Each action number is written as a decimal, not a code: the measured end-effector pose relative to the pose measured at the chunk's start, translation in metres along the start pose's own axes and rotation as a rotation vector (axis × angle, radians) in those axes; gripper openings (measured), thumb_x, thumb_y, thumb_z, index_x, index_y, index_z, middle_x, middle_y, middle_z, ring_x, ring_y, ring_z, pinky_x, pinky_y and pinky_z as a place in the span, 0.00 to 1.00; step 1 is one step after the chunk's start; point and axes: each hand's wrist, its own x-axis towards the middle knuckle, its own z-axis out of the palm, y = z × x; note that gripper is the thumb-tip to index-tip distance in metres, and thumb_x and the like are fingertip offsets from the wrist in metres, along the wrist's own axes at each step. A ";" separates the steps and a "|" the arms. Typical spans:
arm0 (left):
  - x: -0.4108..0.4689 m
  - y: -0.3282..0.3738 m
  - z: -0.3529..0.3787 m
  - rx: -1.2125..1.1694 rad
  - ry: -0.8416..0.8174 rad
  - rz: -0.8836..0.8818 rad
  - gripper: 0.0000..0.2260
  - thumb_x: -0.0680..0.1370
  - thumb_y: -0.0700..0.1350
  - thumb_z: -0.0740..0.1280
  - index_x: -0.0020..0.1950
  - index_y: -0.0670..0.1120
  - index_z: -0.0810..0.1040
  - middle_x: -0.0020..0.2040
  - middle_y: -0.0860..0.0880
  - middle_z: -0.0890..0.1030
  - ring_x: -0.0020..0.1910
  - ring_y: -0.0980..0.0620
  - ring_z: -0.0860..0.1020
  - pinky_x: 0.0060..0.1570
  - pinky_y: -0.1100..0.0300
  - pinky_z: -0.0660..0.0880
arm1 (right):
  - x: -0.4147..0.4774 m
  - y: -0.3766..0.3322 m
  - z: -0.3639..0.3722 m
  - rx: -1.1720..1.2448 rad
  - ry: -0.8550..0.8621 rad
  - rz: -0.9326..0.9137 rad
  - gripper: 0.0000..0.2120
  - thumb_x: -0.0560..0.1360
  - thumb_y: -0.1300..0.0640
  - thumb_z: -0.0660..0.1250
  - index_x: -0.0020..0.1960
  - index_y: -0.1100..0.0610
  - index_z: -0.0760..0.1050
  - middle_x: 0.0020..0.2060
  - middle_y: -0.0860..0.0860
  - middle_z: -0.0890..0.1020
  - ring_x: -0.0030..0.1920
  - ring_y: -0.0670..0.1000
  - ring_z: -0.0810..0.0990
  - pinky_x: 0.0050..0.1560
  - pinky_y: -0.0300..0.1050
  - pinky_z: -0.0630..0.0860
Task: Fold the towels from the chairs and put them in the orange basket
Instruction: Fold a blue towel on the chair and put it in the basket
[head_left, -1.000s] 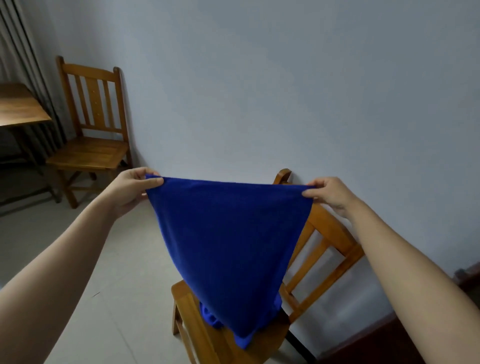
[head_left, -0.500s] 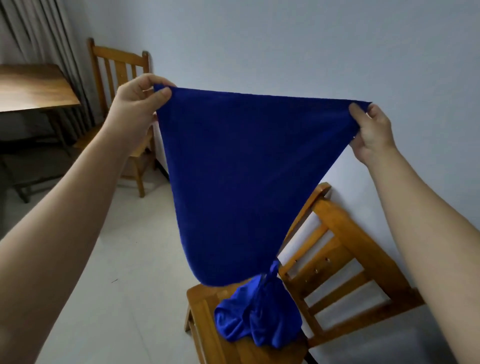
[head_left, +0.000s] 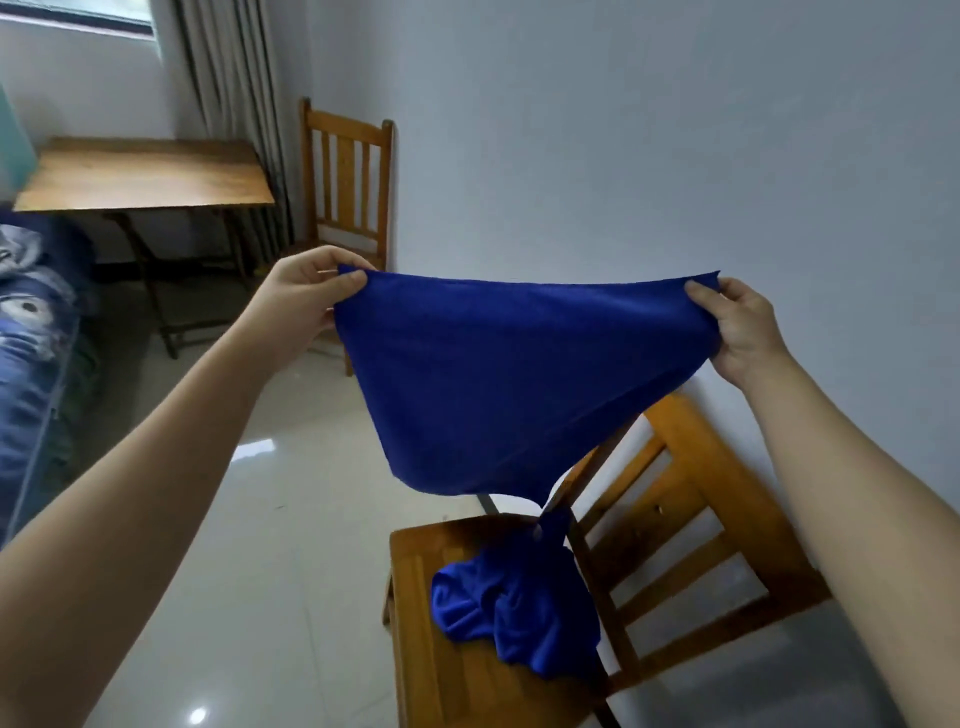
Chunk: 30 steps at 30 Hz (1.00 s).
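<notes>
Blue towel hangs spread above the near wooden chair, left hand and right hand each pinching a top corner; its bunched lower end rests on the seat's back edge.

The blue towel is soft, matt cloth with a fine, short nap. The near chair and far chair are varnished wood with a mild sheen. The table top is smooth, grained wood. The floor tiles are glossy and mirror light. The wall is matt paint, the curtain pleated cloth.
</notes>
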 end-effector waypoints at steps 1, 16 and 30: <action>-0.018 -0.005 0.006 0.006 0.014 -0.014 0.08 0.78 0.37 0.61 0.43 0.47 0.77 0.36 0.53 0.79 0.38 0.57 0.76 0.34 0.68 0.76 | -0.010 0.008 -0.008 -0.011 -0.027 0.024 0.04 0.75 0.62 0.66 0.44 0.53 0.74 0.43 0.49 0.79 0.43 0.48 0.77 0.41 0.38 0.76; -0.233 -0.086 0.087 -0.020 0.218 -0.426 0.07 0.78 0.35 0.62 0.42 0.43 0.77 0.39 0.44 0.76 0.37 0.51 0.73 0.32 0.66 0.72 | -0.149 0.122 -0.112 -0.187 -0.214 0.295 0.04 0.75 0.60 0.66 0.43 0.53 0.73 0.41 0.52 0.79 0.44 0.54 0.77 0.42 0.43 0.74; -0.348 -0.191 0.134 -0.113 0.192 -0.962 0.05 0.78 0.35 0.62 0.44 0.39 0.77 0.40 0.41 0.79 0.37 0.48 0.75 0.30 0.61 0.73 | -0.232 0.227 -0.175 -0.667 -0.434 0.638 0.20 0.77 0.59 0.64 0.65 0.65 0.67 0.50 0.54 0.73 0.48 0.51 0.74 0.53 0.47 0.71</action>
